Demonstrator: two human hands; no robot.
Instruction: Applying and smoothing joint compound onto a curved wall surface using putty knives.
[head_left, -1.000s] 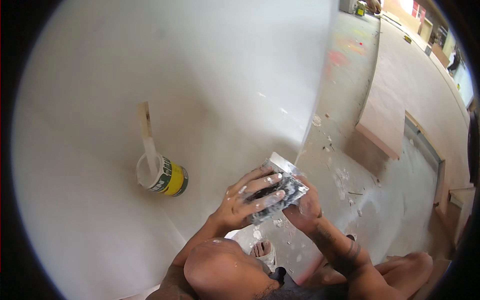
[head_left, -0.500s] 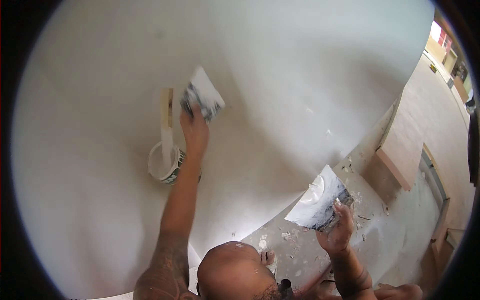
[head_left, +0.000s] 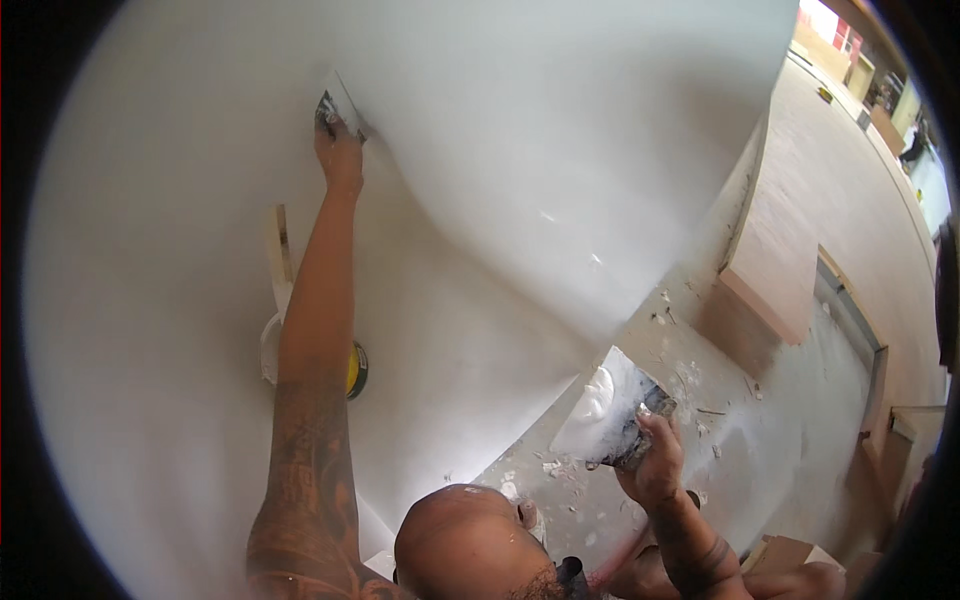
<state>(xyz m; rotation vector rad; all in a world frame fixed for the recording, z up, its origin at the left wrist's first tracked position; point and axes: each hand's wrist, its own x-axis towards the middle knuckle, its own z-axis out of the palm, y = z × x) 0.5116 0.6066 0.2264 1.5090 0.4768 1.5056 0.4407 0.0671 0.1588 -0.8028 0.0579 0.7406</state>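
Far left, the left hand [head_left: 338,155] is closed round a putty scraper [head_left: 345,106], blade angled, seemingly against the white panel [head_left: 500,180]. Near right, the right hand [head_left: 657,462] clamps a second scraper [head_left: 583,440] face-up, likely so its white paste [head_left: 597,393] stays put. The tub [head_left: 357,370] sits handily left, partly behind the forearm [head_left: 320,310].

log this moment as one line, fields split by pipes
left hand: holds scraper at white surface | right hand: holds second scraper bearing white paste | bucket: partly hidden behind left forearm
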